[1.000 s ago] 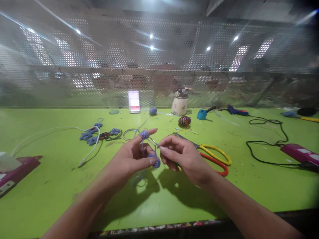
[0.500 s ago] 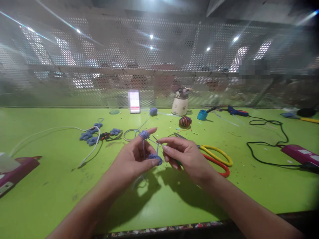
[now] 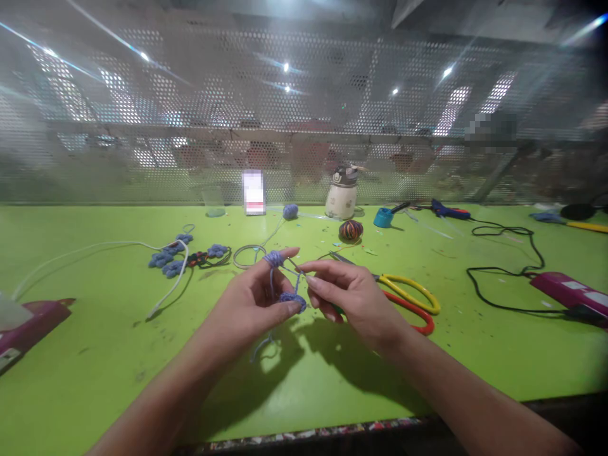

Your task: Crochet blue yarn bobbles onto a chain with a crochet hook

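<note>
Between the thumb and fingers of my left hand (image 3: 247, 297) is a small blue-purple crochet piece (image 3: 293, 300). Blue yarn (image 3: 274, 258) wraps around the raised left index finger, and a loose tail dangles below the hand. My right hand (image 3: 346, 288) pinches a thin crochet hook (image 3: 294, 266), its tip up at the yarn strand between the two hands. A green part of its handle shows under the right fingers. From the left hand the yarn runs back to a blue yarn ball (image 3: 290, 211).
Scissors (image 3: 411, 291) with yellow and red handles lie beyond my right hand. Blue crocheted flowers (image 3: 173, 259) and a white cable (image 3: 184, 266) are at left. Behind stand a multicoloured yarn ball (image 3: 351, 230), a jug (image 3: 341, 195), a phone (image 3: 254, 192) and a glue gun (image 3: 449, 209).
The hook tip has shifted slightly up and left against the yarn strand near the left index finger. Both hands keep their grip; the whole view has shifted a little.
</note>
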Action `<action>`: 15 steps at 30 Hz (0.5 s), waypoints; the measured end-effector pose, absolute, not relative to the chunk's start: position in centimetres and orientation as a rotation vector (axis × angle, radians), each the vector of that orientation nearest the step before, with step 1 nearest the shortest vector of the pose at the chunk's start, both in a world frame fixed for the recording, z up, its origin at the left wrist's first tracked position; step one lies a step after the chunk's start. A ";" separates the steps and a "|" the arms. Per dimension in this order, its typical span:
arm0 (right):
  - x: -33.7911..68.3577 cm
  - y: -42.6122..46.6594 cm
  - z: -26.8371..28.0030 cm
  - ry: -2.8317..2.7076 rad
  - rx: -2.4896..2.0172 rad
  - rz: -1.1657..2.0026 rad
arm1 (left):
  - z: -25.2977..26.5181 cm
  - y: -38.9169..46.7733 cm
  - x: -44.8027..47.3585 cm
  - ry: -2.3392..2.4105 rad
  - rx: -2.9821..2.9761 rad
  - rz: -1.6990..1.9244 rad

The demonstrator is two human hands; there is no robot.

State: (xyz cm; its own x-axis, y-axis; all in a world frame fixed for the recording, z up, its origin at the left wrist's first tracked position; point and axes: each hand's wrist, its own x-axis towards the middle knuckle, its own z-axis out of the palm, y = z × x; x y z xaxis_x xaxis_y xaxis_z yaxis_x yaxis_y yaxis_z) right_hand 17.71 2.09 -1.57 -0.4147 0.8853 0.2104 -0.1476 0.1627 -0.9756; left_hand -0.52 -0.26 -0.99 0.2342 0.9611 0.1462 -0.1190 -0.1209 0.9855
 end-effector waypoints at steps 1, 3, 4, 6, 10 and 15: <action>17.7 2.1 -1.5 -1.522 -0.739 1.418 | -1.0 -0.3 -0.5 0.882 1.334 1.171; 17.7 2.0 -1.4 -1.528 -0.744 1.418 | -0.9 -0.3 -0.5 0.875 1.325 1.172; 17.7 1.9 -1.4 -1.530 -0.748 1.418 | -0.9 -0.4 -0.5 0.877 1.313 1.177; 17.7 1.9 -1.2 -1.535 -0.750 1.423 | -0.7 -0.5 -0.4 0.898 1.274 1.198; 17.6 1.7 -1.0 -1.549 -0.763 1.434 | -0.7 -0.5 -0.5 0.914 1.219 1.225; 17.5 1.5 -0.9 -1.566 -0.781 1.431 | -0.6 -0.4 -0.5 0.936 1.168 1.270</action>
State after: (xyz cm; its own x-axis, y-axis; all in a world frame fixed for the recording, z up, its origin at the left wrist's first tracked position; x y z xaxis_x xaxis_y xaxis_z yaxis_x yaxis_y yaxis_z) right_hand 17.48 1.54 -0.92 -0.4409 0.8801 0.1763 -0.0964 0.1489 -0.9842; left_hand -0.52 -0.44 -0.64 0.1071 0.9901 0.0909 -0.2056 -0.0674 0.9763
